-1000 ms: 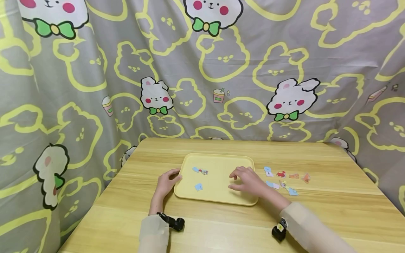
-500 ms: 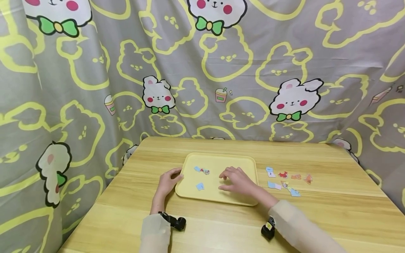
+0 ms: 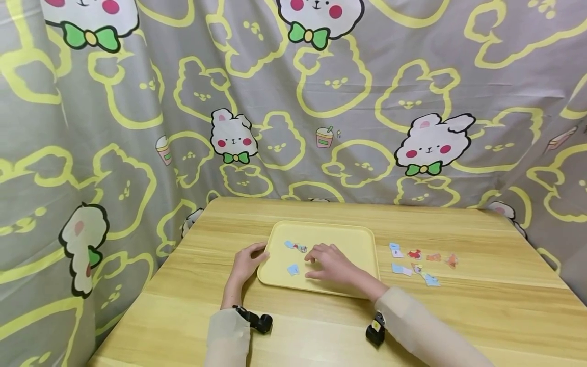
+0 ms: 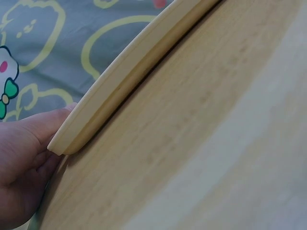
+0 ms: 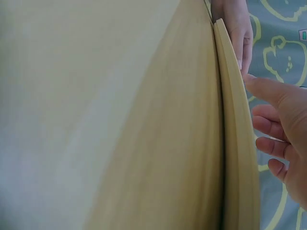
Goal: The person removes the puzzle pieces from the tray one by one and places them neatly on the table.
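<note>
A pale yellow tray (image 3: 339, 229) lies on the wooden table. My left hand (image 3: 247, 262) grips its left rim, thumb at the edge, as the left wrist view also shows. Over the tray's middle my right hand (image 3: 332, 265) hovers with loosely bent fingers; nothing shows between them, and in the right wrist view thumb (image 5: 268, 90) and fingers stand apart. Just left of that hand, a short strip of small printed puzzle-like pieces (image 3: 295, 246), blue, red and multicoloured, lies on the tray. A single light blue piece (image 3: 293, 269) lies nearer the tray's front.
Right of the tray, several loose pieces lie on the table: blue-and-pink ones (image 3: 401, 269), a red one (image 3: 415, 254), orange ones (image 3: 451, 261) and a blue one (image 3: 432, 280). A patterned grey curtain (image 3: 275, 92) hangs behind the table (image 3: 481, 306).
My right hand has moved left over the tray, from its right side to its middle, close to the strip of pieces. The left hand stays at the left rim. The view has shifted slightly.
</note>
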### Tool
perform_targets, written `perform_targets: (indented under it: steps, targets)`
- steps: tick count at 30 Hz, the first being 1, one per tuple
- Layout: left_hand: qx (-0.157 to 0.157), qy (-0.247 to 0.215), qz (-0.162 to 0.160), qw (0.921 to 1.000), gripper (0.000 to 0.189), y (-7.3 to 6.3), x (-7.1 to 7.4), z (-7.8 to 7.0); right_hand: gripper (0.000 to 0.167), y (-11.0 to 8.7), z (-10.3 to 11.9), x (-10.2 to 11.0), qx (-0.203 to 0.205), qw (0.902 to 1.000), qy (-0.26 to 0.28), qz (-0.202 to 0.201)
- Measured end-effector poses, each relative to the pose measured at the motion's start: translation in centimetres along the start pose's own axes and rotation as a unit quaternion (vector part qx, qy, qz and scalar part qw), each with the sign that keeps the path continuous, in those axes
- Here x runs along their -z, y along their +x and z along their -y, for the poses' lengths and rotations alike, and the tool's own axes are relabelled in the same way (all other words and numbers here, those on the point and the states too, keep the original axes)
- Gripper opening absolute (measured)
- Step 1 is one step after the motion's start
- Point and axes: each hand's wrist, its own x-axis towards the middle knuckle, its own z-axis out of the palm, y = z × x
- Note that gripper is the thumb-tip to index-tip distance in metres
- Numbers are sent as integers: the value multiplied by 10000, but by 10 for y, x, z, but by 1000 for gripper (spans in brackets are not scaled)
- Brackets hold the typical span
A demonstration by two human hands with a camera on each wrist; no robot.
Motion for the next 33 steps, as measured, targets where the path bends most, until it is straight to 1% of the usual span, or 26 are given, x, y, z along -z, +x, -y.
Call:
perform_targets:
  steps: [3, 7, 15, 19, 24, 27, 28, 30, 33]
  targets:
    - [-41, 22, -2, 10000, 37, 0, 0, 2, 38, 4, 3, -3, 73, 9999, -85, 21]
    - [-98, 50, 2, 9999, 37, -1, -1, 3, 39, 9, 5, -7, 261, 9990, -359, -9]
    - [78, -22, 28, 10000, 37, 0, -2, 0, 40, 17, 8, -13, 335, 9977, -583, 100]
    - [108, -6, 24, 9999, 37, 0, -2, -1, 39, 20, 9, -15, 354, 9971, -651, 172]
    - [87, -66, 28, 9999, 38, 0, -1, 0, 35, 21, 9, -16, 410, 9967, -684, 126]
    - [-56, -161, -2, 9999, 38, 0, 0, 2, 31, 22, 10, -17, 459, 9968, -649, 84]
    - [-188, -95, -32, 9998, 38, 0, 0, 3, 30, 23, 11, -17, 479, 9968, -642, 68]
    - [-362, -105, -103, 9992, 39, -1, 1, 5, 27, 24, 12, -18, 527, 9965, -642, 35]
    - [-532, -35, -162, 9984, 41, -2, 1, 7, 23, 25, 13, -19, 533, 9965, -640, -3]
